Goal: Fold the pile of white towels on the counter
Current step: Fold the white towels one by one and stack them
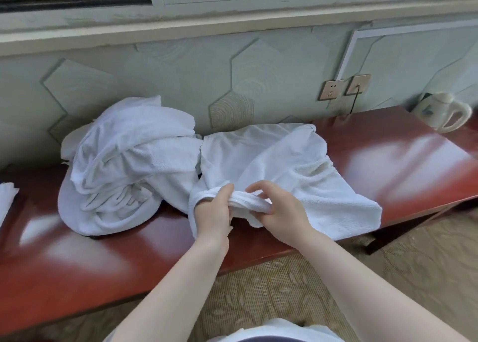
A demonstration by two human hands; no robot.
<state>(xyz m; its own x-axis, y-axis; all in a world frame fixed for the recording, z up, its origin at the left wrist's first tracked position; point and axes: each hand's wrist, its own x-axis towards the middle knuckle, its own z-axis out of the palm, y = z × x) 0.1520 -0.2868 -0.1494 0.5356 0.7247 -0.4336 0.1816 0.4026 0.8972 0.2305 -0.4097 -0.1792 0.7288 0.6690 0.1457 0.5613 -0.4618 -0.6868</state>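
A white towel (279,165) lies spread and rumpled on the red-brown counter (403,160), reaching back to the wall. Its near edge is bunched into a roll at the counter's front. My left hand (213,212) grips the left end of that rolled edge, with cloth draped over the wrist. My right hand (282,209) grips the same roll just to the right, fingers curled over it. To the left sits a crumpled pile of white towels (124,165), touching the spread towel.
A white electric kettle (443,111) stands at the counter's far right by the wall sockets (344,86). Another white cloth (6,199) shows at the left edge. Patterned carpet (284,290) lies below the counter's front edge.
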